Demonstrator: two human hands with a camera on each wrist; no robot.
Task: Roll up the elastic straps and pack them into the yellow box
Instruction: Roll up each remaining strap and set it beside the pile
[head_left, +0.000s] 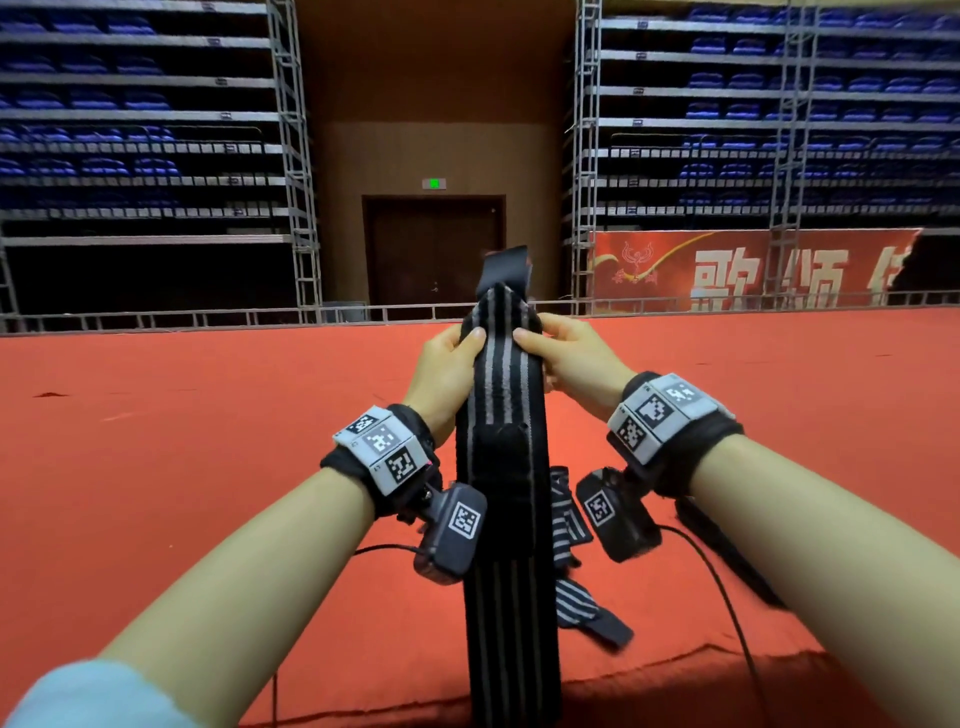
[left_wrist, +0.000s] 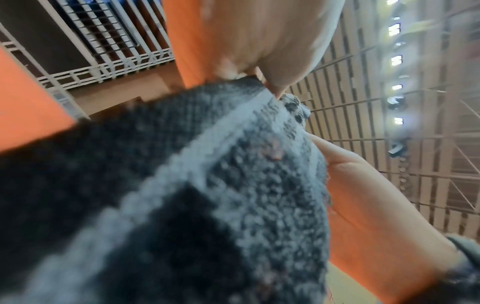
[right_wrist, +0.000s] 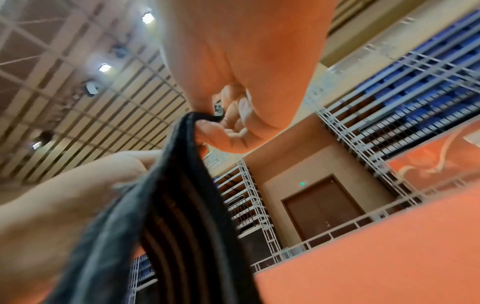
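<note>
A red carpet (head_left: 156, 467) covers the floor of an indoor arena, bounded by a low metal railing (head_left: 208, 316). Beyond it, tiers of retracted blue seats (head_left: 119, 98) stand on grey steel framing either side of a brown double door (head_left: 434, 249) under a lit green exit sign (head_left: 434, 183). A red banner (head_left: 748, 270) with white characters hangs at right; ceiling lights (right_wrist: 104, 67) shine above.

Loose straps (head_left: 571, 525) clutter the red table (head_left: 208, 441) beneath raised wrists.
</note>
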